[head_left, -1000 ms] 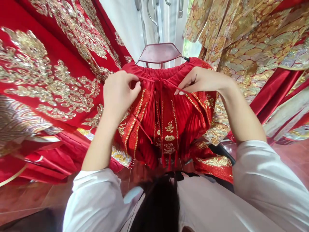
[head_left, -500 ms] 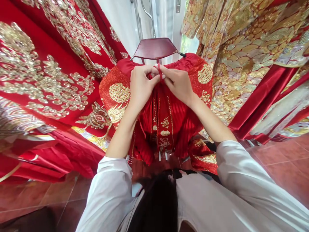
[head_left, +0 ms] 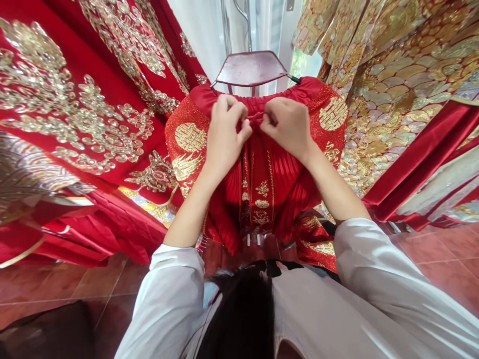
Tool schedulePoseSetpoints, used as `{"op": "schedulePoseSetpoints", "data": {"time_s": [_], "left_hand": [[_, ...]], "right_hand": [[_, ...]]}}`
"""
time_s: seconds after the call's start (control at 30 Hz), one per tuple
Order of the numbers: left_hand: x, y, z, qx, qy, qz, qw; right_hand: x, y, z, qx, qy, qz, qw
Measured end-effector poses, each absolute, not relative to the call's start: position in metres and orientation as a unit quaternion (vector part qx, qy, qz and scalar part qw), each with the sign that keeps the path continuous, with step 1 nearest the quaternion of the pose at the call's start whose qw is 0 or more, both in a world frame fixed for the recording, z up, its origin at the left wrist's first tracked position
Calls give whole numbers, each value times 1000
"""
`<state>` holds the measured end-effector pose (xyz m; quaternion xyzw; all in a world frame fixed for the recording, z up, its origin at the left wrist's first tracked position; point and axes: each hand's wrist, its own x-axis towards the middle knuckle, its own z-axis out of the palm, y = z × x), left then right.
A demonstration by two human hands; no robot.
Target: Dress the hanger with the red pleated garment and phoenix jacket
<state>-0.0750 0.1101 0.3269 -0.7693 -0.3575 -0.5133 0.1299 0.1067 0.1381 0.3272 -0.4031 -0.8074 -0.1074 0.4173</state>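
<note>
A red pleated skirt [head_left: 288, 179] with a gold-embroidered middle panel hangs from a dark red hanger [head_left: 252, 68]. Glittery red cloth with gold medallions [head_left: 190, 137] shows on both sides of it. At the gathered waistband, my left hand [head_left: 225, 132] is closed, thumb and fingers pinching one side of a thin red tie [head_left: 256, 118]. My right hand [head_left: 291, 128] is curled closed on the tie's other side, a short gap away. The tie ends inside my fingers are hidden, and its knot is too small to make out.
A red gown [head_left: 108, 99] with gold sequin work hangs close on the left. On the right hangs a gold scale-patterned garment [head_left: 396, 94]. A metal rack post [head_left: 226, 30] stands behind the hanger. Reddish floor tiles [head_left: 434, 249] and a dark object [head_left: 48, 331] lie below.
My hands were together at the tie, with a red loop standing up between them. They have drawn apart sideways, and the loop no longer shows. The view has shifted slightly.
</note>
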Motion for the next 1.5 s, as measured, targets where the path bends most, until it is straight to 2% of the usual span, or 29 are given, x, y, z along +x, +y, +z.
{"op": "schedulePoseSetpoints", "data": {"time_s": [0.1, 0.2, 0.4, 0.53, 0.63, 0.77, 0.83, 1.0, 1.13, 1.23, 1.3, 1.4, 1.5], "left_hand": [[-85, 108, 324, -755, -367, -525, 141], [-89, 108, 323, -748, -389, -530, 94], [-74, 110, 330, -733, -378, -565, -29], [-72, 108, 337, -710, -332, -612, -103], [-81, 103, 344, -726, -327, -587, -146], [-96, 98, 352, -763, -312, -528, -204], [-103, 100, 353, -776, -312, -511, -197], [-116, 101, 349, -777, -381, -486, -125], [-128, 92, 361, -799, -381, -464, -44], [-144, 93, 385, -839, -344, -416, 64], [-157, 103, 402, -868, -324, -364, 91], [-168, 124, 410, -901, -329, -284, 9], [-168, 139, 397, -872, -358, -331, -30]], "right_hand": [[119, 137, 326, -445, -777, -98, 435], [123, 132, 329, -435, -769, -61, 463], [107, 124, 337, -397, -726, 188, 528], [107, 123, 345, -395, -689, 334, 507], [114, 118, 352, -374, -691, 381, 487], [122, 112, 354, -300, -741, 329, 503], [126, 112, 354, -295, -756, 313, 492], [135, 118, 354, -376, -759, 224, 483], [147, 117, 357, -380, -766, 130, 502], [170, 116, 362, -357, -755, -28, 549], [188, 118, 364, -351, -751, -125, 544], [207, 124, 361, -373, -796, -99, 467], [211, 129, 357, -384, -805, -26, 451]]}}
